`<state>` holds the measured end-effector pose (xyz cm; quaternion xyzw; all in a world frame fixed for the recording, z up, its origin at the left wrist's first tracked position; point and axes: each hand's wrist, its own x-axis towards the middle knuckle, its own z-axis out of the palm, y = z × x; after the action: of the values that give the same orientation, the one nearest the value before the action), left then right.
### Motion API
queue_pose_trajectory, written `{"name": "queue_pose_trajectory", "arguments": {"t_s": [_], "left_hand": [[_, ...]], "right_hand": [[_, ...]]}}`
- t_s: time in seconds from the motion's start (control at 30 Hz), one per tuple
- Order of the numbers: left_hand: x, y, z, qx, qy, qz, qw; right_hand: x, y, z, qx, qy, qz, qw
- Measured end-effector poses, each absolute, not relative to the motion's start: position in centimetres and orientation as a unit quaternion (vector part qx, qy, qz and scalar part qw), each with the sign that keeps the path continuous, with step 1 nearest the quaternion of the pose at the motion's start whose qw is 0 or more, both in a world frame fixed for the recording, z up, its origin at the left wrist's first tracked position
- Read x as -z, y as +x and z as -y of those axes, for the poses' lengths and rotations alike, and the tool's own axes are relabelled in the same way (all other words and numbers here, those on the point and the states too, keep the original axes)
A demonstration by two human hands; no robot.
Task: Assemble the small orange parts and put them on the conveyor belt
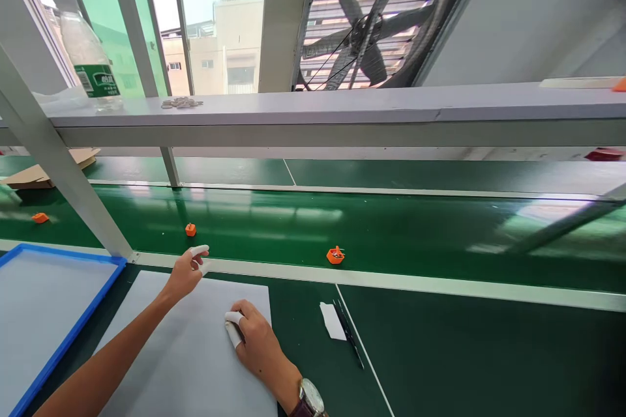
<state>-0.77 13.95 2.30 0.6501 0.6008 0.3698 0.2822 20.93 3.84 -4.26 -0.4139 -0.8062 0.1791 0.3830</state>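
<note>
My left hand [188, 273] is raised over the far edge of a white sheet [195, 345], its thumb and forefinger, in white finger covers, curled toward each other. Whether anything lies between them is too small to tell. Just beyond it, an orange piece [190, 230] sits on the green belt [274, 221]. My right hand [257, 339] is over the sheet's right side, fingers bent together, also with white covers; what they hold, if anything, is hidden. A watch [312, 396] is on the right wrist.
A blue-framed white tray [61, 339] is at the left. Orange pieces [335, 255] [40, 217] lie on the belt. A pen [348, 332] and a paper scrap [333, 321] lie right of the sheet. Above runs a shelf [313, 107] with a bottle [90, 52].
</note>
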Motion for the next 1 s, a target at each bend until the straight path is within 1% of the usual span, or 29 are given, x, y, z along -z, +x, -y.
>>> {"name": "queue_pose_trajectory", "arguments": {"t_s": [0.07, 0.13, 0.23, 0.4, 0.57, 0.73, 0.77, 0.83, 0.9, 0.97, 1.0], "left_hand": [[-2.7, -0.1, -9.9, -0.330, 0.697, -0.545, 0.330], [-3.1, 0.1, -6.5, -0.246, 0.767, -0.472, 0.359], [-3.5, 0.1, -3.4, -0.170, 0.797, -0.450, 0.364], [-2.5, 0.3, -1.7, -0.109, 0.827, -0.429, 0.346], [-0.3, 0.1, -1.3, -0.104, 0.840, -0.417, 0.331], [1.0, -0.1, -1.1, -0.143, 0.843, -0.399, 0.331], [1.0, -0.1, -1.0, -0.152, 0.840, -0.397, 0.337], [0.9, 0.0, -1.0, -0.165, 0.831, -0.395, 0.354], [0.8, 0.1, -1.0, -0.169, 0.819, -0.399, 0.375], [0.8, 0.1, -1.0, -0.167, 0.809, -0.407, 0.389], [0.7, 0.2, -1.0, -0.166, 0.805, -0.412, 0.393]], "right_hand": [[4.0, 20.9, -3.7, -0.180, -0.418, 0.809, 0.372], [3.8, 20.9, -3.6, -0.180, -0.426, 0.809, 0.362], [3.6, 20.8, -3.5, -0.182, -0.429, 0.811, 0.354], [4.0, 20.8, -3.5, -0.185, -0.430, 0.811, 0.352], [4.1, 20.7, -3.4, -0.185, -0.442, 0.808, 0.341], [2.4, 22.2, -4.3, -0.248, -0.432, 0.824, 0.269], [1.9, 23.0, -4.9, -0.250, -0.435, 0.823, 0.267], [0.9, 25.3, -6.7, -0.214, -0.473, 0.799, 0.303], [0.3, 28.4, -9.0, -0.124, -0.548, 0.740, 0.371], [0.2, 31.6, -11.4, -0.060, -0.620, 0.673, 0.399], [0.3, 33.0, -12.5, -0.054, -0.636, 0.658, 0.401]]}}
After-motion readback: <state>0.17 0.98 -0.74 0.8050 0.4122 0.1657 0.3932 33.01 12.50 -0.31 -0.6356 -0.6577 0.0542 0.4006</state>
